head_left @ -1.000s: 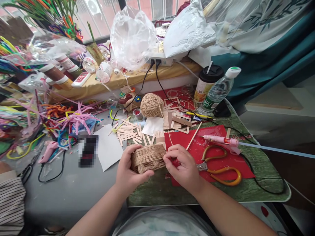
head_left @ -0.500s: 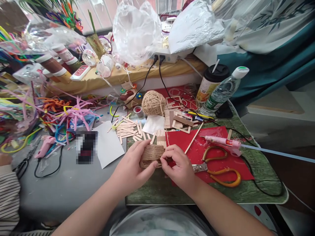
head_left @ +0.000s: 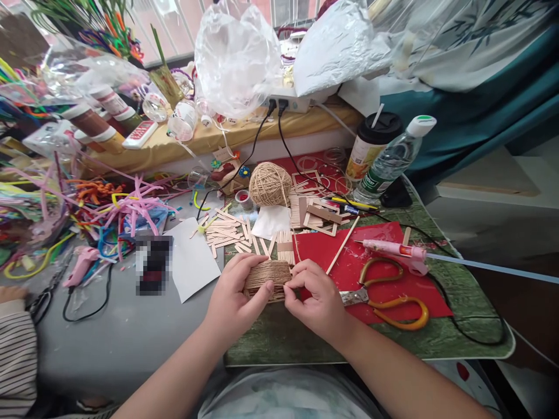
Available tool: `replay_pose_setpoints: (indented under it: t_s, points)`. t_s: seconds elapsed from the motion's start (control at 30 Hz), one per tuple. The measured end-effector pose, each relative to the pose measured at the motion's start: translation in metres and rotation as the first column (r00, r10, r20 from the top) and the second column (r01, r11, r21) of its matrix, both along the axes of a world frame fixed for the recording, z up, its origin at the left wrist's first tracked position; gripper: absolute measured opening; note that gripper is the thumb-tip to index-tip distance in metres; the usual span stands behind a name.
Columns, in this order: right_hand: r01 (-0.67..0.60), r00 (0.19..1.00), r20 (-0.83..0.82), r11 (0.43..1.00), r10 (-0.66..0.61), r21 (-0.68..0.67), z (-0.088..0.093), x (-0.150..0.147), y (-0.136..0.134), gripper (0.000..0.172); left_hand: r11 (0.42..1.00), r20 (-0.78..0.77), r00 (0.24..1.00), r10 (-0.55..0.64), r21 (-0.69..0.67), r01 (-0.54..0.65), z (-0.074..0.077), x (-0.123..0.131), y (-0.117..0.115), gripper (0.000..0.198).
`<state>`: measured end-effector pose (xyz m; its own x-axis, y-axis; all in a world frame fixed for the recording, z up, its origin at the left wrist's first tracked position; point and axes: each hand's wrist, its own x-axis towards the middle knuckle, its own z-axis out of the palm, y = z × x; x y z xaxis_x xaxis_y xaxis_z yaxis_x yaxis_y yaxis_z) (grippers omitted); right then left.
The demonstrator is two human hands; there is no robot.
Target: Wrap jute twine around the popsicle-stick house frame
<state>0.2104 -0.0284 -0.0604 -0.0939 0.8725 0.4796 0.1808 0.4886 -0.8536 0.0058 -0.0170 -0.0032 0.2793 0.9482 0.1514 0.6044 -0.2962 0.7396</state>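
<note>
My left hand is wrapped round the left end of a twine-wrapped piece built on wooden sticks, held just above the green mat. My right hand pinches the piece's right edge, where a strand of twine runs up to the twine ball. Bare stick ends poke out behind the wrapped part.
Loose wooden sticks and stick frames lie behind. A glue gun and orange-handled scissors rest on red paper at right. Bottle and cup stand behind. Pipe cleaners crowd the left; a striped sleeve lies at far left.
The wrapped piece has been turned between my hands, so it now shows flatter and narrower. Both hands kept their hold and shifted slightly on it.
</note>
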Motion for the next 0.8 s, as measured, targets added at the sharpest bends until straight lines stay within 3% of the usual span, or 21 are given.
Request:
replay_pose_setpoints:
  t_s: [0.23,0.8]
  points:
    - [-0.069,0.997,-0.047,0.997,0.068,-0.017,0.0054,0.0010,0.0010,0.017,1.000,0.025,1.000,0.011,0.022,-0.011,-0.0055,-0.0083,0.0021,0.029]
    - [-0.084,0.992,-0.098,0.994,0.077,-0.074,0.0065,-0.0020,0.0053,0.021,0.998,0.051,0.997,0.050,0.043,-0.053,-0.0101,-0.0089,0.0029,0.027]
